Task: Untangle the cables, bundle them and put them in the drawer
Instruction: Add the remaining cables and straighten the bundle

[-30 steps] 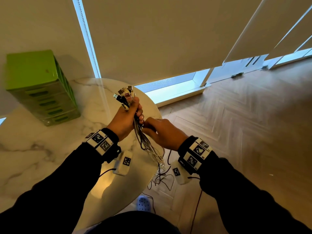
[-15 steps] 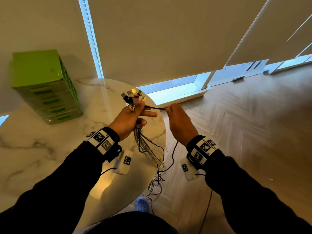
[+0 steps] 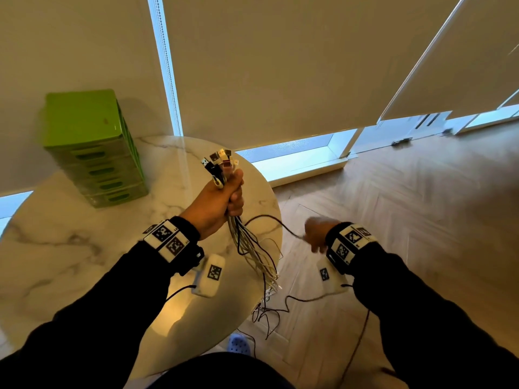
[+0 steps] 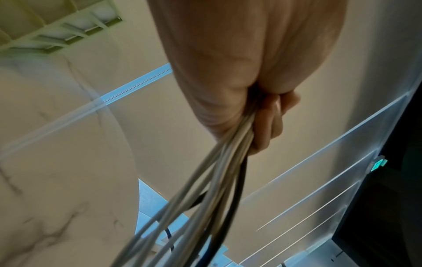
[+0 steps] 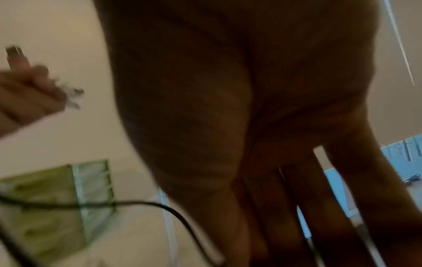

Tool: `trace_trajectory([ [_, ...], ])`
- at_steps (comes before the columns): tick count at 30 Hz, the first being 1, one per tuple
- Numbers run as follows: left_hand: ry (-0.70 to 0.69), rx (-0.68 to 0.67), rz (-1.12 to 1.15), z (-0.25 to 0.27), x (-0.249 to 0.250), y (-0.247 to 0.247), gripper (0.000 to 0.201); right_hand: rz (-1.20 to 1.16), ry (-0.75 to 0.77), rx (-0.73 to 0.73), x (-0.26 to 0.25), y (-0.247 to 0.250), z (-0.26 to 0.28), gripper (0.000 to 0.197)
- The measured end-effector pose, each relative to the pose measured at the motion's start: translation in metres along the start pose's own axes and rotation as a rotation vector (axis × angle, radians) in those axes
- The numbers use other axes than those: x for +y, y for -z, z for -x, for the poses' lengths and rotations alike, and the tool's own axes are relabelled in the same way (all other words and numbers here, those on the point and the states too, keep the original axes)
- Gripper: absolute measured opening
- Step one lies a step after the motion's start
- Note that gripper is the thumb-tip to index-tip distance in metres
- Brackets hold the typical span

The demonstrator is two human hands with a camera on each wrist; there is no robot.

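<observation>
So my left hand (image 3: 217,202) is fisted tight around the whole cable bundle (image 3: 252,248), held up over the right edge of the round marble tabletop (image 3: 70,248); the connector ends (image 3: 219,161) fan out above my thumb, a mix of black and pale USB-type plugs as far as I can tell; below the fist the white and black cords hang down past the tabletop's rim and trail onto the herringbone wood floor (image 3: 407,206); the left wrist view shows it close up, fingers (image 4: 269,126) curled round the cords (image 4: 205,189) with no slack in the grip; one black cable (image 3: 269,220) loops out of the bundle to the right toward my right hand (image 3: 317,234), which sits lower, off the tabletop's edge and over the floor; that hand is motion-blurred in the head view, and the right wrist view shows the fingers (image 5: 342,207) hanging fairly straight with the black cable (image 5: 173,213) arcing toward the thumb side, but whether it's actually pinched I honestly can't tell; the green drawer unit (image 3: 92,144) stands at the back left of the tabletop against the blind, all its drawers look closed, well apart from both hands.
</observation>
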State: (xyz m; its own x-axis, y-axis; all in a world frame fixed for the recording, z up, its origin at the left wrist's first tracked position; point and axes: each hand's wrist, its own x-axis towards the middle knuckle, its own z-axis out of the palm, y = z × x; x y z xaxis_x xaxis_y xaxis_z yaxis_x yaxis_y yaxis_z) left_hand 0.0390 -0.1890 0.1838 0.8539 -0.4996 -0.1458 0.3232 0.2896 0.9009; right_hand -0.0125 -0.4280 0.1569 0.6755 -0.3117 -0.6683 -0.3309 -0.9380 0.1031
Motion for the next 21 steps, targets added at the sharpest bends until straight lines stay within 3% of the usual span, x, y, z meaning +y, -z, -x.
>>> trace_trajectory([
  [1,-0.012,-0.007,0.021,0.002,0.004,0.002,0.034,0.071,-0.006,-0.112,0.001,-0.005,0.005,0.048],
  [2,-0.022,-0.016,0.027,0.003,0.006,0.004,0.037,0.093,0.024,-0.180,0.001,-0.010,0.008,0.081],
  [3,-0.033,-0.021,0.020,0.004,0.009,0.007,0.038,0.064,0.092,-0.203,-0.002,-0.013,0.012,0.117],
  [4,-0.037,-0.032,0.008,0.006,0.010,0.009,0.040,-0.027,0.180,-0.202,-0.006,-0.013,0.016,0.140],
  [6,-0.041,-0.053,-0.031,0.011,0.012,0.011,0.042,-0.274,0.426,-0.136,-0.024,-0.006,0.025,0.148],
  [8,-0.052,-0.053,-0.140,0.020,0.017,0.010,0.045,-0.463,0.658,-0.039,-0.050,0.006,0.037,0.137],
  [10,-0.046,-0.052,-0.325,0.028,0.024,0.011,0.050,-0.561,0.851,-0.018,-0.079,0.017,0.047,0.111],
  [15,-0.148,-0.008,-0.790,0.038,0.038,0.038,0.045,-0.678,0.993,-0.012,-0.141,0.015,0.062,0.031],
  [17,-0.168,0.100,-0.738,0.047,0.045,0.055,0.040,-0.783,1.015,0.036,-0.162,0.013,0.070,0.016],
  [21,-0.125,0.260,-0.350,0.071,0.058,0.088,0.039,-0.840,1.089,0.048,-0.204,0.018,0.084,0.020],
])
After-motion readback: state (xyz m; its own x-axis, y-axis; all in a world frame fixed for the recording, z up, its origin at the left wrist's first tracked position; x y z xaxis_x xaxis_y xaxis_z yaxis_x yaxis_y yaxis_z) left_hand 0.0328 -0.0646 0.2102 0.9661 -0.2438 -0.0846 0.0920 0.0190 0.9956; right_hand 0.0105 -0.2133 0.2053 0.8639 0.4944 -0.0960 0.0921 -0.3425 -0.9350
